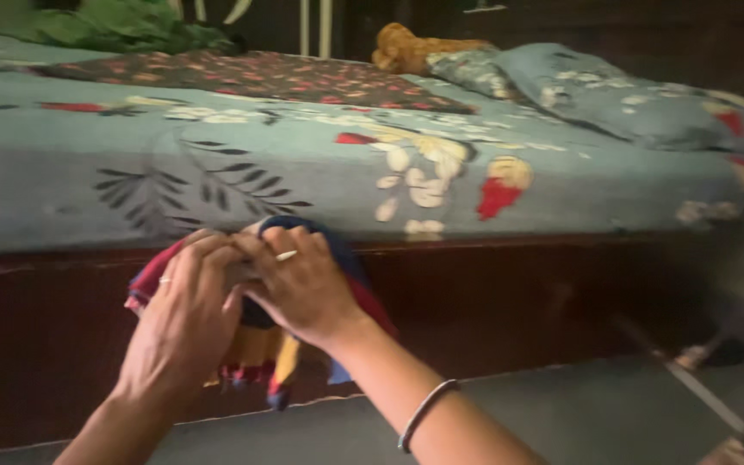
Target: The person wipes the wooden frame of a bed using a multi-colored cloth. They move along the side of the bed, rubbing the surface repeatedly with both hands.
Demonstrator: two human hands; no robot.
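From the head camera, both hands meet in front of the bed's edge, closed over a bunched multicoloured cloth (256, 353) — the left hand (184, 320) curls its fingers across the top of the bundle, a ring on one finger, while the right hand (303, 288) presses in from the other side with fingers folded onto the same fabric, a thin bangle (424, 413) on that wrist. Held this way, between two gripping hands, the cloth stays gathered rather than hanging loose; only its lower corners droop beneath the palms. It looks soft and thin, in bands of red, dark blue and yellow, crumpled into folds. Just behind it runs the dark wooden bed frame (518, 284), smooth and hard, and above that a grey-blue floral bedsheet (62, 181) lies flat — with a matching pillow (613, 99) and a brown stuffed toy (402, 47) farther back.
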